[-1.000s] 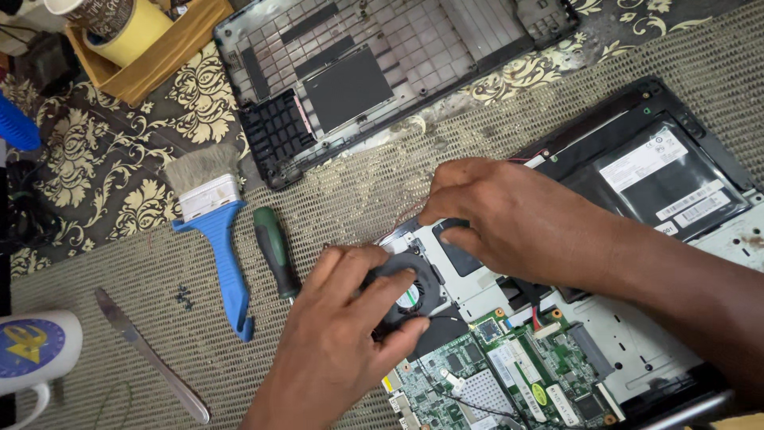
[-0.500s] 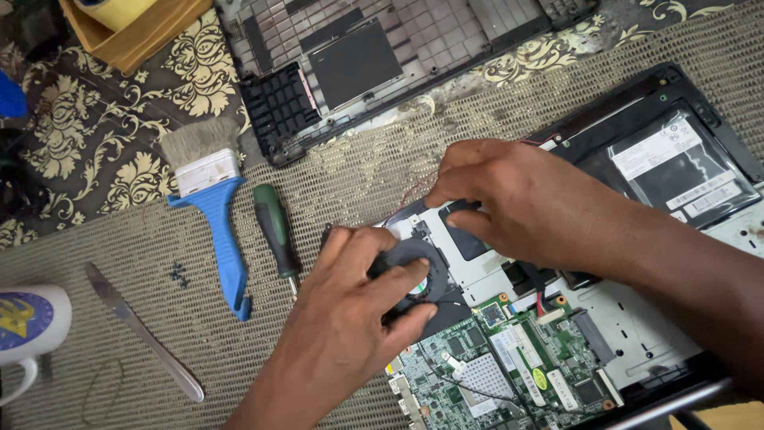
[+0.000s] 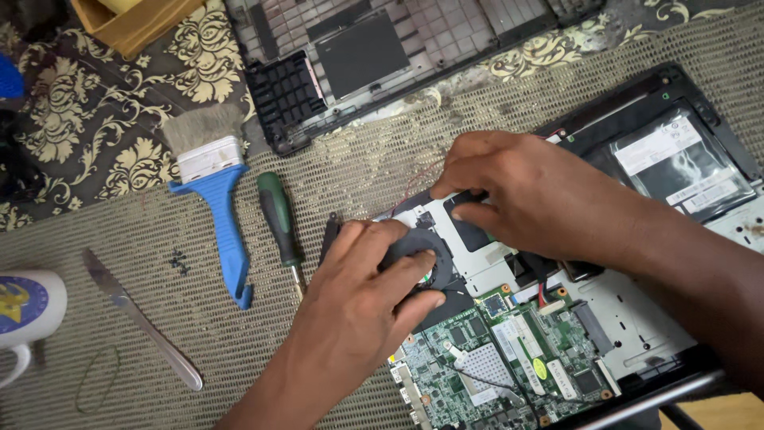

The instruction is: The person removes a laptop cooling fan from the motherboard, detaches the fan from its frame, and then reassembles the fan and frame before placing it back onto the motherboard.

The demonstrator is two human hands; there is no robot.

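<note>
Far left of the fingers, a white mug (image 3: 28,312) stands at the bench edge, cut off by the frame. Next comes a metal knife (image 3: 139,316) lying on the diagonal, with a few small black screws (image 3: 177,259) just above its tip. A blue-handled brush (image 3: 213,191) and a green-handled screwdriver (image 3: 280,223) lie side by side, apart from each other, and the woven mat between them and the fingers is open room.

The left hand (image 3: 362,306) rests on the black cooling fan (image 3: 418,255), which sits at the upper left corner of the opened laptop base (image 3: 676,103). Its fingers (image 3: 418,267) curl loosely over the fan's round housing, the thumb on the near rim, grasping it. Below those fingers the green circuit board (image 3: 493,358) lies bare.

The right hand (image 3: 533,191) lies just right of the fan, fingers bent close together, the tips pinching at a dark pad on the silver plate (image 3: 485,263); what they pinch is hidden. A thin red wire (image 3: 414,185) arcs up beside them.

Above both hands a detached black laptop cover (image 3: 374,56) lies, well apart.
</note>
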